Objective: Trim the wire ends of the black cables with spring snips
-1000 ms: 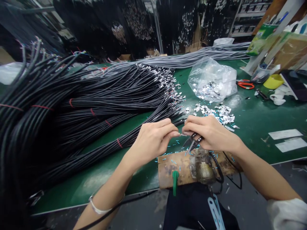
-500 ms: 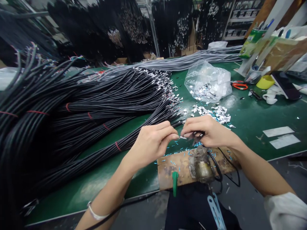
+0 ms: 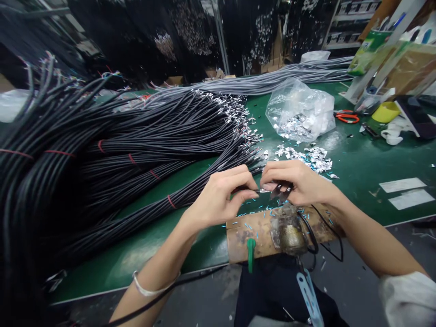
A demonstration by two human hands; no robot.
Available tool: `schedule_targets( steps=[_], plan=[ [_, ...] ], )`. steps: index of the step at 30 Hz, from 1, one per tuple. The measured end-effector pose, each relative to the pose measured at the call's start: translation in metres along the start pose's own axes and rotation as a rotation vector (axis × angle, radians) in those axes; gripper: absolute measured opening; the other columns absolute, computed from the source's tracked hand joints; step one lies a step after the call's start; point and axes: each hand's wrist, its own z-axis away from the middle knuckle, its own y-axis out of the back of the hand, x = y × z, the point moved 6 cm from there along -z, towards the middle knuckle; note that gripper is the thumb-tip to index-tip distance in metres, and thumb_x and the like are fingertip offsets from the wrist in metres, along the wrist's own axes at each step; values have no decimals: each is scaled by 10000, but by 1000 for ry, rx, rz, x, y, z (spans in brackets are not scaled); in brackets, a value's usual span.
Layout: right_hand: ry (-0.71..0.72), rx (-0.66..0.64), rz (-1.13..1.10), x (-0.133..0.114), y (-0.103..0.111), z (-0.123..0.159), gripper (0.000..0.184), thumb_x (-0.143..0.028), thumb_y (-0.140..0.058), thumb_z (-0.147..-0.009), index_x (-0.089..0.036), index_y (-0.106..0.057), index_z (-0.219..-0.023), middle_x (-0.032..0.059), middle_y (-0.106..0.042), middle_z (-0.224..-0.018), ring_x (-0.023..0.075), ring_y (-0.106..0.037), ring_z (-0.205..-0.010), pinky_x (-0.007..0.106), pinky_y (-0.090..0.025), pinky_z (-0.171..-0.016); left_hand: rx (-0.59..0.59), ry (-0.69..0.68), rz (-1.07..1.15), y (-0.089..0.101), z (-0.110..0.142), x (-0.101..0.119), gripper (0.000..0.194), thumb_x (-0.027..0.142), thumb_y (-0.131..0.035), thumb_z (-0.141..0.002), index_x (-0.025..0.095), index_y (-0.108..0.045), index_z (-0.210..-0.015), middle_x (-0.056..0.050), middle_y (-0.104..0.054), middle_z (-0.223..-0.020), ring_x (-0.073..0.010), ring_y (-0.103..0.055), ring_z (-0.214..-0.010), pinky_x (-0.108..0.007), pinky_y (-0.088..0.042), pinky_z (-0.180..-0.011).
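Note:
My left hand (image 3: 221, 197) pinches the stripped end of a black cable (image 3: 204, 181) that runs off to the left bundles. My right hand (image 3: 294, 181) is closed round small metal snips (image 3: 279, 190), held right at that cable end. Both hands hover just above a worn wooden block (image 3: 259, 234) with a green clip at the table's front edge. Large bundles of black cables (image 3: 129, 150) tied with red bands lie across the left of the green table (image 3: 368, 159).
A clear plastic bag (image 3: 299, 111) of foil scraps lies behind my hands, with loose foil bits (image 3: 306, 156) and blue insulation snippets scattered beside it. Grey cables (image 3: 289, 77) run along the back. Orange scissors (image 3: 347, 117), a yellow cup (image 3: 384, 111) and white labels (image 3: 405, 190) sit at the right.
The snips, pointing down below my right hand a second ago, have come up to the cable end. Both hands stay together over the block.

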Motion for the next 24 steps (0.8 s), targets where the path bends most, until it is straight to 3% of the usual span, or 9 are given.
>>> schedule_targets(
  steps=[3, 5, 7, 9, 11, 14, 18, 22, 24],
  plan=[
    [-156, 70, -307, 16, -8, -3, 120, -201, -527, -806, -140, -610, -744, 4, -541, -672, 88, -443, -566, 229, -345, -521, 240, -24, 0, 4, 1, -2, 101, 163, -600, -818, 157, -587, -718, 7, -548, -668, -94, -498, -599, -219, -384, -535],
    [-337, 139, -549, 30, -17, -3, 198, -308, -536, -813, -146, -609, -725, -35, -484, -569, 68, -378, -462, 215, -294, -435, 468, -53, -188, 6, 7, 0, 53, 139, -612, -802, 159, -606, -754, 6, -549, -662, -91, -499, -579, -215, -376, -512],
    [-461, 240, -632, 38, -21, -1, 194, -321, -580, -769, -151, -610, -683, -60, -433, -506, 61, -342, -431, 210, -267, -410, 585, -132, -460, -1, 13, 7, 69, 95, -605, -788, 160, -622, -805, 14, -532, -623, -91, -483, -549, -221, -354, -497],
    [-479, 324, -591, 36, -17, 1, 146, -273, -625, -708, -151, -612, -629, -51, -454, -505, 67, -369, -462, 215, -285, -429, 584, -169, -649, -11, 14, 10, 95, 74, -594, -782, 152, -631, -821, 27, -492, -571, -89, -450, -513, -232, -321, -479],
    [-425, 366, -549, 27, -8, 1, 124, -251, -632, -674, -152, -616, -602, -25, -512, -536, 80, -411, -499, 227, -309, -454, 594, -87, -658, -13, 12, 5, 64, 96, -588, -791, 141, -632, -776, 22, -488, -573, -82, -435, -500, -233, -308, -470],
    [-392, 466, -495, 22, 8, 6, 170, -296, -605, -705, -159, -621, -606, -16, -541, -544, 79, -409, -485, 238, -299, -450, 605, 199, -308, -6, 10, -14, 106, 202, -576, -822, 137, -651, -784, -1, -551, -639, -77, -466, -521, -211, -343, -476],
    [-481, 618, -129, 30, 19, 13, 247, -308, -602, -781, -152, -620, -590, -19, -521, -534, 75, -396, -492, 243, -286, -471, 436, 517, 274, -16, 6, -37, 247, 337, -564, -826, 129, -681, -887, -17, -607, -665, -77, -484, -497, -204, -383, -456],
    [-386, 560, -3, 26, 9, 7, 157, -277, -611, -811, -149, -703, -801, 16, -615, -687, 95, -487, -589, 249, -359, -547, 383, 607, 455, -22, 7, -40, 243, 359, -657, -741, 116, -651, -757, 1, -579, -571, -76, -488, -438, -193, -398, -412],
    [-366, 553, -16, 23, 6, 6, 171, -280, -601, -829, -145, -702, -795, 10, -602, -653, 94, -480, -574, 248, -365, -548, 390, 592, 476, -22, 8, -39, 231, 348, -676, -726, 120, -643, -733, 5, -568, -568, -78, -505, -437, -186, -407, -403]
  ],
)
